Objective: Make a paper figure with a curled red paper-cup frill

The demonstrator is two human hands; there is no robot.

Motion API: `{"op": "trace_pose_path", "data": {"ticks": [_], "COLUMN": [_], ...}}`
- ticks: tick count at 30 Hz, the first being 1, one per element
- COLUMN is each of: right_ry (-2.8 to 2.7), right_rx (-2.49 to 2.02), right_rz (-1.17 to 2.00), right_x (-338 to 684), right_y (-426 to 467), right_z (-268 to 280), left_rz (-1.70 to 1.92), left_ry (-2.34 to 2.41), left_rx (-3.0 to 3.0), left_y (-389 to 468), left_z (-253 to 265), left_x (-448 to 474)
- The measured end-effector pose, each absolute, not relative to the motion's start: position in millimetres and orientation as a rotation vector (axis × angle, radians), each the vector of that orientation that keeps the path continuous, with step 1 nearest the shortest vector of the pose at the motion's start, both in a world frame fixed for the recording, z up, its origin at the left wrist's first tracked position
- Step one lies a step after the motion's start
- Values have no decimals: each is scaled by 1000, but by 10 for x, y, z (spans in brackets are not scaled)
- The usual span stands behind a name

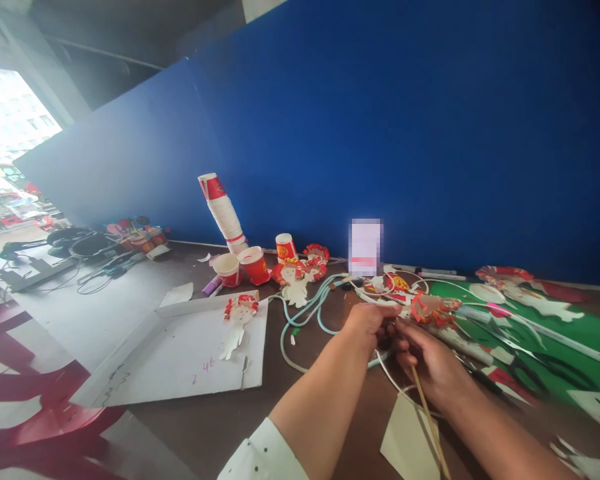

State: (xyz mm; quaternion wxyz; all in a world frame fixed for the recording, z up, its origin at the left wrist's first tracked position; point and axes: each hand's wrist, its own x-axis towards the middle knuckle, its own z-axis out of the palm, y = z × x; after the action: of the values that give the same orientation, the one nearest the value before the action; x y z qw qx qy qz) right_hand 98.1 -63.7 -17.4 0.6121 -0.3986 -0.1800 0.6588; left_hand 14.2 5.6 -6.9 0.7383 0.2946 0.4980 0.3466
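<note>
My left hand [365, 327] and my right hand [427, 357] meet over the table, fingertips close together. A thin wooden stick [433, 427] runs down toward me from the curled fingers of my right hand. My left fingers are pinched, but what lies between them is too small to make out. Just beyond the fingertips is a red-and-white paper cutout [433, 308]; whether I touch it cannot be told. A white cord [393, 380] loops beneath my hands. Below my right hand lies a cream piece of paper [405, 437].
Scissors [530, 363] rest on a green sheet [587, 333] at right. Leftward is a white board [175, 353] bearing a paper figure [240, 320]. Behind stand a leaning cup stack [225, 217] and red paper cups [255, 265]. A blue cable [305, 320] coils mid-table before the blue partition [405, 133].
</note>
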Motion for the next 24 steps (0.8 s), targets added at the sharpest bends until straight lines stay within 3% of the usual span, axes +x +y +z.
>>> {"op": "trace_pose_path", "data": {"ticks": [4, 10, 24], "right_ry": [-167, -11, -280], "right_rx": [-733, -570, -772], "right_rz": [1750, 1845, 1640], "right_x": [1027, 1102, 1053], "right_y": [-630, -642, -615], "right_z": [-100, -70, -107], "left_rz": [779, 773, 823], "left_ry": [1052, 1047, 1043], "left_rx": [639, 612, 609], "left_y": [44, 34, 44], "left_z": [-32, -14, -36], "left_x": [129, 129, 140]}}
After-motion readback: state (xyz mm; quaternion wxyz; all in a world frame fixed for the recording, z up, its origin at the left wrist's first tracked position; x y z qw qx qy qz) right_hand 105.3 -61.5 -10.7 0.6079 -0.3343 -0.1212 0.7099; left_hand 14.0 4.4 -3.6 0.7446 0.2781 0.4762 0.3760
